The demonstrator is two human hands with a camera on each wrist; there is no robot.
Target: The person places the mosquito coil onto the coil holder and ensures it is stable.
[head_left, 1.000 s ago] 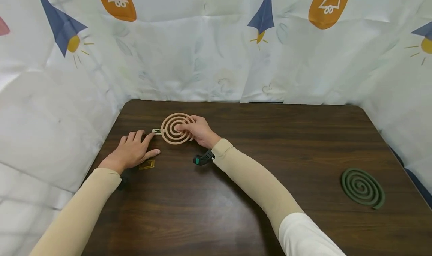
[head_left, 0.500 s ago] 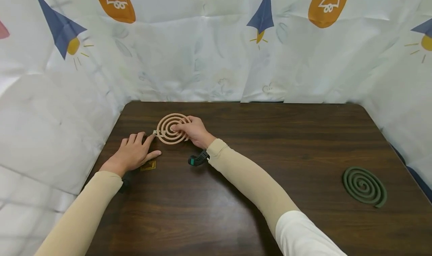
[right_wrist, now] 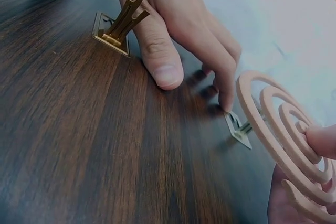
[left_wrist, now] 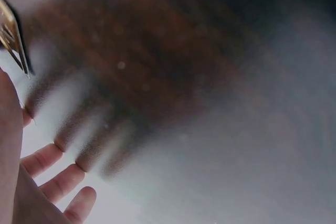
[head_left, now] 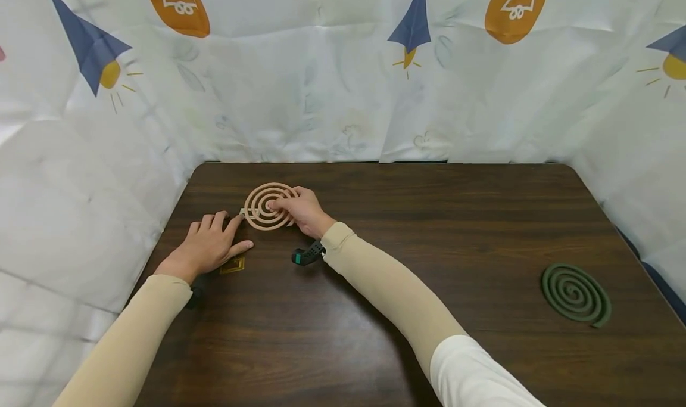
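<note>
My right hand (head_left: 308,211) pinches a tan mosquito coil (head_left: 272,185) at its centre between thumb and fingers. In the right wrist view the coil is tilted, above a small silvery metal coil stand (right_wrist: 240,132) with an upright prong; contact with the prong cannot be told. My left hand (head_left: 206,246) rests on the table with fingers spread, its index fingertip touching the edge of that stand. Near the left thumb lies a gold-coloured coil stand (right_wrist: 119,30), its split prongs standing up. The left wrist view shows fingertips and part of the gold stand (left_wrist: 13,35), mostly blurred.
A green mosquito coil (head_left: 574,294) lies flat on the right side of the dark wooden table (head_left: 429,246). A white patterned curtain (head_left: 321,97) hangs behind the table and at both sides. A black wrist strap (head_left: 308,255) is at the right wrist.
The right hand has shifted slightly left with the tan coil, which now covers more of the silvery stand in the head view. The left hand stays in place on the table.
</note>
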